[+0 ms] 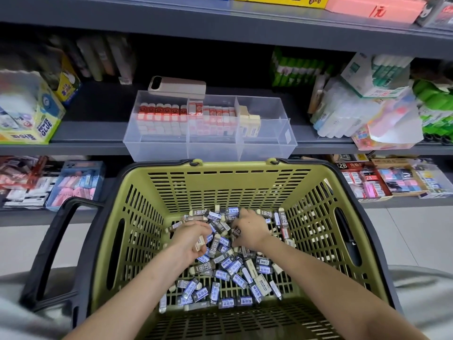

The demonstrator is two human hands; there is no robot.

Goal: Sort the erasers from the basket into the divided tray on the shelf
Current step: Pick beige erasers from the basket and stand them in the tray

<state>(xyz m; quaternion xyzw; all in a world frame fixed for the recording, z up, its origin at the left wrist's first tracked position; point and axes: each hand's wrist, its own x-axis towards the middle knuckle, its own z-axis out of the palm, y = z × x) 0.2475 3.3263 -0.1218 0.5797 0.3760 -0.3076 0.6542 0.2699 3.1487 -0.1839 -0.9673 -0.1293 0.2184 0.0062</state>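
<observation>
Forearms (137, 290) nearest, both reaching into green basket (245, 182), lower centre. Left hand (192, 239) fingers clench a cream eraser (200, 242). Right hand (251, 229) fingers curl into the loose erasers (232, 273); grasp I cannot tell. Risk, as I judge: lookalike grey sleeves get mixed and land in the wrong compartment of divided tray (210, 149) on shelf (93, 133), upper centre.

The right hand (250, 229) hides erasers (235, 273) beneath it; the upper edge cuts off the top-shelf boxes (282, 0).

Basket (245, 166) is open-topped, free reach in from above. Tray (210, 148) open above; right compartment mostly free, front strip of each compartment bare. Phone (177, 88) overhangs the back-left rim; upper shelf (220, 23) limits headroom.
</observation>
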